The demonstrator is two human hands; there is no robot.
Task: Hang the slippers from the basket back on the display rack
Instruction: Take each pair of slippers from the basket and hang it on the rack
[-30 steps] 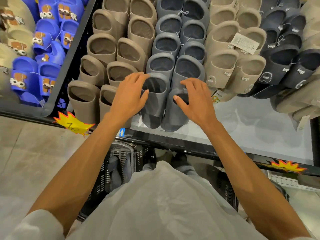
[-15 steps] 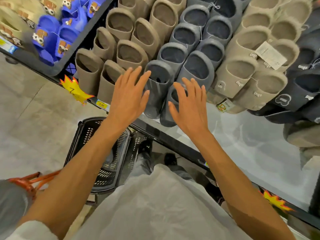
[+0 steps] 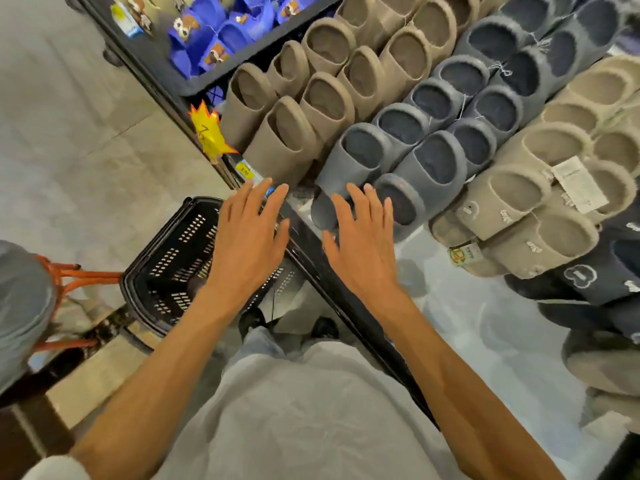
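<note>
The lowest pair of dark grey slippers [image 3: 408,174] hangs at the bottom of the grey column on the display rack [image 3: 311,244]. My right hand [image 3: 360,244] is just below and left of that pair, fingers straight, holding nothing. My left hand [image 3: 249,237] hovers with spread fingers over the rack's black front edge and the black basket [image 3: 166,268] on the floor. The basket's visible part looks empty.
Taupe slippers [image 3: 287,140] hang left of the grey ones, beige ones [image 3: 533,188] right, navy ones [image 3: 595,275] lower right, blue cartoon slippers [image 3: 211,32] upper left. A yellow price star [image 3: 207,133] juts from the rack edge. An orange-handled basket [image 3: 76,275] and another person's grey clothing sit left.
Both hands have pulled back down off the lowest grey slippers, which stay hanging. The view has swung left and down, showing more of the basket and floor.
</note>
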